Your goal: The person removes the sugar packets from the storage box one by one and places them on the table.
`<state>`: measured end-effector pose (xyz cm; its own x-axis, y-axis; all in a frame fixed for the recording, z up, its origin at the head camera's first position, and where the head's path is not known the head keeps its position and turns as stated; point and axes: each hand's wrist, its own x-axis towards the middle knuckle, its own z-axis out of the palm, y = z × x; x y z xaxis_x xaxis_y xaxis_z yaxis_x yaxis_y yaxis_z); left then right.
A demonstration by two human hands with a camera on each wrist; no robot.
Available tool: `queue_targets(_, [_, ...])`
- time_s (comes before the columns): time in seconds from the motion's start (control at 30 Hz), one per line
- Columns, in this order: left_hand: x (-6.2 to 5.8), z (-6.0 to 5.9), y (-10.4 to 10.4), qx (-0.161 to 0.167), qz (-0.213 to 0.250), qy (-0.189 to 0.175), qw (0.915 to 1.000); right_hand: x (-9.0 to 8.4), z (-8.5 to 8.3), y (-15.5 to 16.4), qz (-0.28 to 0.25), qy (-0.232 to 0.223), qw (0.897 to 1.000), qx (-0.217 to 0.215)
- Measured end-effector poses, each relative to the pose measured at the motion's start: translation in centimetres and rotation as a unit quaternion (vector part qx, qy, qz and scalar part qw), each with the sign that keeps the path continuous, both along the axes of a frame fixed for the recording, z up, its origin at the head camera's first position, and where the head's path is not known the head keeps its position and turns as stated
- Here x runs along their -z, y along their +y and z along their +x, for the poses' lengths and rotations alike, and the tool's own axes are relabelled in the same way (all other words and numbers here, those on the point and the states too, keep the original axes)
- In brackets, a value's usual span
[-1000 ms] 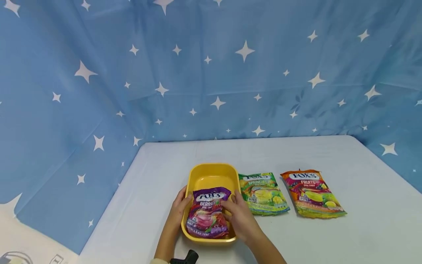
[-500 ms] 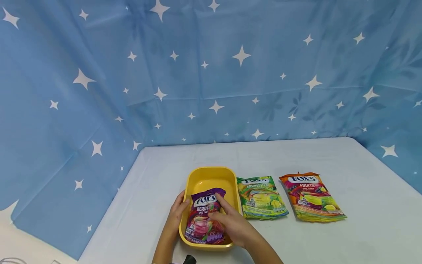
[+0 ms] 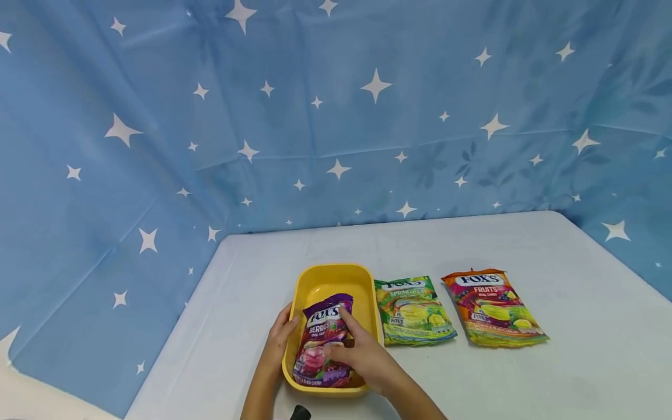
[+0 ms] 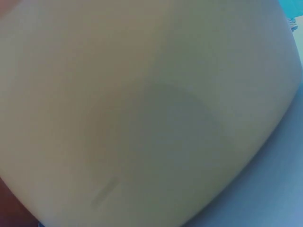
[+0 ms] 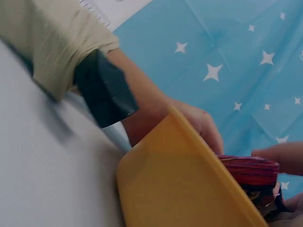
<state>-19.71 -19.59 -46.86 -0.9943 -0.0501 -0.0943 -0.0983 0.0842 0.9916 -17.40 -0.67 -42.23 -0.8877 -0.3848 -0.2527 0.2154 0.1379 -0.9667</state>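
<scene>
A yellow plastic tray (image 3: 334, 279) stands on the white table with a purple Fox's Berries candy bag (image 3: 314, 344) inside it, tilted to the right at its top. My left hand (image 3: 275, 344) grips the tray's left rim, thumb over the edge. My right hand (image 3: 367, 360) reaches over the right rim and holds the candy bag's right side, thumb on its front. Seen from the right wrist, the bag (image 5: 248, 170) rises above the tray wall (image 5: 175, 184), between the fingers (image 5: 284, 156) and the left hand (image 5: 196, 124). The left wrist view shows mostly a blurred pale surface.
Right of the tray lies a green Fox's Spring Tea bag (image 3: 415, 312), close to its rim. Farther right is an orange-red Fox's Fruits bag (image 3: 493, 309). A blue star-patterned cloth (image 3: 336, 134) hangs behind the table (image 3: 504, 385).
My right hand has moved farther left over the candy bag, its thumb now across the front. The bag has shifted left and tilted within the tray. The left hand keeps its hold on the rim.
</scene>
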Motion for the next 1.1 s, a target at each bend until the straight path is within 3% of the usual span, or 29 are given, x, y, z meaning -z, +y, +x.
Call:
queue_targets(0.17, [-0.1, 0.3, 0.0, 0.005, -0.012, 0.001, 0.9999, 0.2, 0.4, -0.3, 0.019, 0.054, 0.998, 0.007])
queue_targets(0.27, [-0.2, 0.4, 0.1, 0.004, -0.015, 0.002, 0.9999, 0.3, 0.6, -0.2, 0.001, 0.061, 0.998, 0.019])
queue_targets(0.6, [-0.2, 0.3, 0.1, -0.007, -0.027, -0.017, 0.9995, 0.1, 0.4, 0.4, -0.125, -0.002, 0.988, 0.090])
queue_targets(0.7, [-0.2, 0.3, -0.2, 0.001, -0.017, -0.011, 0.9998, 0.0, 0.4, 0.6, -0.180, -0.022, 0.979, 0.099])
queue_targets(0.9, [0.1, 0.4, -0.3, 0.017, -0.006, -0.001, 0.9998, -0.1, 0.9, 2.6, -0.290, -0.044, 0.949, 0.117])
queue_targets(1.1, [-0.1, 0.3, -0.4, 0.024, -0.018, 0.005, 0.9995, -0.2, 2.0, 5.6, -0.321, -0.042, 0.933, 0.158])
